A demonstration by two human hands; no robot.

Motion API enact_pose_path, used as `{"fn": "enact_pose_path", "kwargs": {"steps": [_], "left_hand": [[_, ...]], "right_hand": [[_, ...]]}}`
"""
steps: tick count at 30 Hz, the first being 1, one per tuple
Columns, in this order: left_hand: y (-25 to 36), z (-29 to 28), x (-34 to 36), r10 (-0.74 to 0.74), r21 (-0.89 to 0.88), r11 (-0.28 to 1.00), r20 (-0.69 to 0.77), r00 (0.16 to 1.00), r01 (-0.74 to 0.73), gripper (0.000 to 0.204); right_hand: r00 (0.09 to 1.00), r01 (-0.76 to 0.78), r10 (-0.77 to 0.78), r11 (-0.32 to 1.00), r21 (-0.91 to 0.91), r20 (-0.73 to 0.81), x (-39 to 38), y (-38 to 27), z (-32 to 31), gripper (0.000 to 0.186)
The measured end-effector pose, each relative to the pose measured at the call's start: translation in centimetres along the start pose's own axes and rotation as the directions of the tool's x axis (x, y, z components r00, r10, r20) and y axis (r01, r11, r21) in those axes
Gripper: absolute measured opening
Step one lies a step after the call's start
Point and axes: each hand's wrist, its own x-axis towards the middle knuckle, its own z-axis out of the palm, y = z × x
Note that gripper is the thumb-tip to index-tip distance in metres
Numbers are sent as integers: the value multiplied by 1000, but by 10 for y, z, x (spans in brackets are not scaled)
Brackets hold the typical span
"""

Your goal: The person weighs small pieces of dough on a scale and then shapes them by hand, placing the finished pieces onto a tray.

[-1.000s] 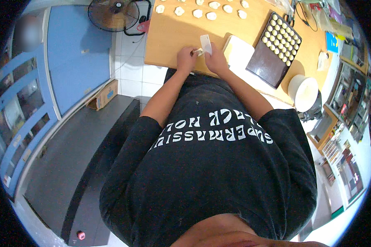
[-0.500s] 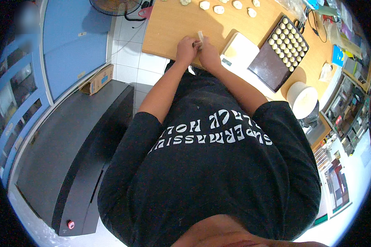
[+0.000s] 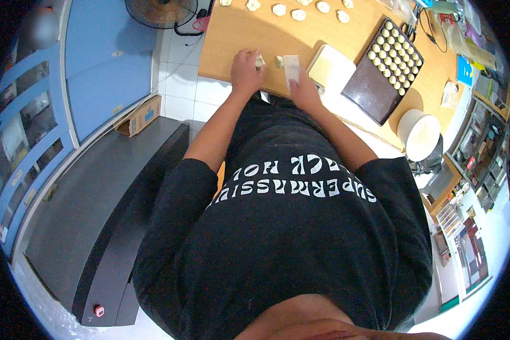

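At the table's near edge, my left hand is closed around a pale piece of dough. My right hand grips a flat, whitish dough scraper, which points away from me. Between the two hands a small lump of dough lies on the wood, just left of the scraper. A white kitchen scale stands to the right of my right hand.
Several dough pieces are spread along the far side of the wooden table. Right of the scale lies a dark tray with rows of round dough balls. A white tub stands nearer me, and a fan is at far left.
My hands have moved apart, the left one leftward with dough and the right one rightward with the scraper. A small dough lump now shows between them.
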Motion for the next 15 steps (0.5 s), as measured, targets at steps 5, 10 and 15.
{"fn": "enact_pose_path", "kwargs": {"steps": [5, 10, 15], "left_hand": [[18, 26, 6, 240, 168, 954, 70, 968, -249, 22], [33, 39, 13, 333, 245, 894, 193, 923, -374, 14], [70, 31, 20, 345, 113, 927, 121, 931, -359, 19]], "right_hand": [[958, -202, 251, 935, 291, -140, -27, 13, -62, 55], [941, -21, 231, 769, 639, -247, -58, 4, -115, 30], [880, -5, 328, 730, 684, -344, -84, 44, -131, 22]]}}
